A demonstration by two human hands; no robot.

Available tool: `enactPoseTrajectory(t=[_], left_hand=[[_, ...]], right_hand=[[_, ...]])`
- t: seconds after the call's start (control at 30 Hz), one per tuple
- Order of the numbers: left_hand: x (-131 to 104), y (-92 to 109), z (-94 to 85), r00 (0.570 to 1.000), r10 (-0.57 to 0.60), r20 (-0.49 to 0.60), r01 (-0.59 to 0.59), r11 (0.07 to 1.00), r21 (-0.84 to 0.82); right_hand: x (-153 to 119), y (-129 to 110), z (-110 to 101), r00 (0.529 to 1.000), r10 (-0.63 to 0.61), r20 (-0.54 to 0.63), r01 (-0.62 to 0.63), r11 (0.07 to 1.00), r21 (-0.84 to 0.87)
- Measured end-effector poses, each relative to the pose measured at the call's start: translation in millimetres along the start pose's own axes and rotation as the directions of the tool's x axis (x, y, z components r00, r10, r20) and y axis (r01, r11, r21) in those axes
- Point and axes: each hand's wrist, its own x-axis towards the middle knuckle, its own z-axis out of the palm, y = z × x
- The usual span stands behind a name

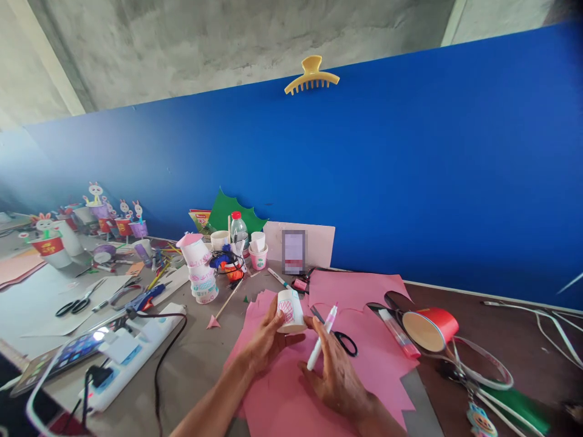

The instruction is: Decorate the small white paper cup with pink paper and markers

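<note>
A white paper cup (291, 311) with a pink crosshatched pattern drawn on its side is gripped in my left hand (266, 340). My right hand (334, 370) holds a white marker with a pink tip (322, 338), and its fingertips reach close to the cup's right side. The marker's tip points up and away from the cup. Beneath both hands lie sheets of pink paper (277, 400) with jagged edges. Black-handled scissors (346, 343) rest on the paper, partly hidden behind my right hand.
Left of the paper stands a stack of decorated cups (203, 273). A power strip (132, 358) with cables and a glue gun (148, 297) lie farther left. On the right, a red cup (432, 329) lies on its side near a marker case (399, 334). A blue partition (410, 170) rises behind.
</note>
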Motion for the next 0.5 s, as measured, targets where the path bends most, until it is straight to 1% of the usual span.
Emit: enactPoseTrajectory(t=[0.07,0.17,0.23,0.3,0.4,0.5], left_hand=[[-1,2,4.6,0.999,0.015,0.042,-0.016,1.0,0.024],[-3,6,8.5,0.985,0.009,0.171,-0.023,0.997,0.076],[-3,8,9.7,0.979,0.0,0.205,-0.028,0.991,0.132],[-3,10,11.3,0.983,0.0,0.186,-0.042,0.974,0.221],[-2,11,14.4,0.993,0.011,0.114,-0.057,0.914,0.403],[0,7,15.2,0.994,0.106,0.031,-0.106,0.831,0.546]], right_hand=[[1,1,-2,1.0,0.004,-0.014,-0.004,1.0,0.006],[1,2,-4,0.999,0.005,-0.034,-0.005,1.0,0.002],[0,2,-4,0.999,0.004,-0.043,-0.004,1.0,-0.005],[-1,2,-5,0.999,-0.007,-0.049,0.006,1.0,-0.009],[0,1,-7,0.998,0.006,-0.06,-0.006,1.0,0.005],[4,0,-9,0.995,0.071,-0.075,-0.069,0.997,0.034]])
